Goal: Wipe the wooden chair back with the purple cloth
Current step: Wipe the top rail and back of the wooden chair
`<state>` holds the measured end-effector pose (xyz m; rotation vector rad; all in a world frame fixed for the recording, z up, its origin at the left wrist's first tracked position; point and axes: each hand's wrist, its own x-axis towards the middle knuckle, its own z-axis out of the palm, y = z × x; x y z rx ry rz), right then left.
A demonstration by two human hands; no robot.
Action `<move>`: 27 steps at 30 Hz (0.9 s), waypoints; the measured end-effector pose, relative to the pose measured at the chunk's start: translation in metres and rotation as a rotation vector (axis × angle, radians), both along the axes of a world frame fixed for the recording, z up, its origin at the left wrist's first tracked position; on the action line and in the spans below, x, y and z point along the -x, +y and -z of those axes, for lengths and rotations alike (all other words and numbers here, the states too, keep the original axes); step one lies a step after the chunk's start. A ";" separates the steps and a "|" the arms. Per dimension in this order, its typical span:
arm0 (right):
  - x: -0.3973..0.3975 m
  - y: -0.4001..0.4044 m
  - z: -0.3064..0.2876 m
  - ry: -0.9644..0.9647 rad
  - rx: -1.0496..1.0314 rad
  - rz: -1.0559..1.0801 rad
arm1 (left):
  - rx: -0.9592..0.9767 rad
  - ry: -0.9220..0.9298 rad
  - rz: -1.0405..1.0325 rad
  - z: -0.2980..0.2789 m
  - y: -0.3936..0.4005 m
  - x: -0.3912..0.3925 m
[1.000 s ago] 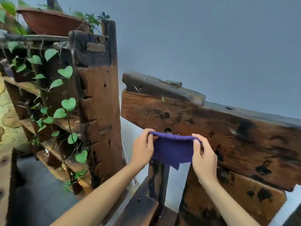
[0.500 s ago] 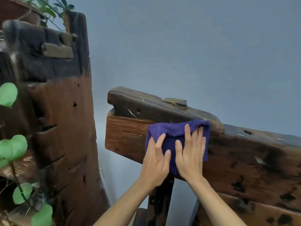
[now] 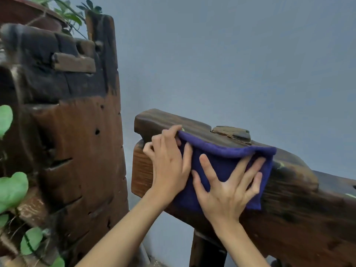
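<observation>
The dark, weathered wooden chair back runs from centre to the right edge, with a knot-like peg on its top rail. The purple cloth is draped over the rail's upper edge and down its front face. My left hand lies at the cloth's left edge, its fingers curled over the rail's left end and pinching the cloth's corner. My right hand presses flat on the cloth with its fingers spread.
A tall dark wooden shelf post stands just left of the chair back, with a narrow gap between them. Green vine leaves hang along its left side. A plain grey wall is behind. A chair leg drops below the rail.
Both hands slid the cloth left and up along the rail. My left hand moved from flat on the cloth to its left edge, and my right hand spread wider. The view came closer.
</observation>
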<state>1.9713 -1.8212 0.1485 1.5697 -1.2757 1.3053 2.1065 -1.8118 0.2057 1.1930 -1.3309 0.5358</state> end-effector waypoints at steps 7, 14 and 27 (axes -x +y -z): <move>-0.053 -0.004 -0.057 0.051 -0.029 -0.047 | -0.032 0.220 -0.139 -0.061 -0.024 -0.099; -0.130 -0.010 -0.138 0.234 -0.514 -0.066 | -0.493 0.742 0.673 -0.012 -0.057 -0.160; -0.070 -0.024 -0.172 0.070 -0.986 -0.125 | -0.969 1.025 1.020 0.063 -0.063 -0.145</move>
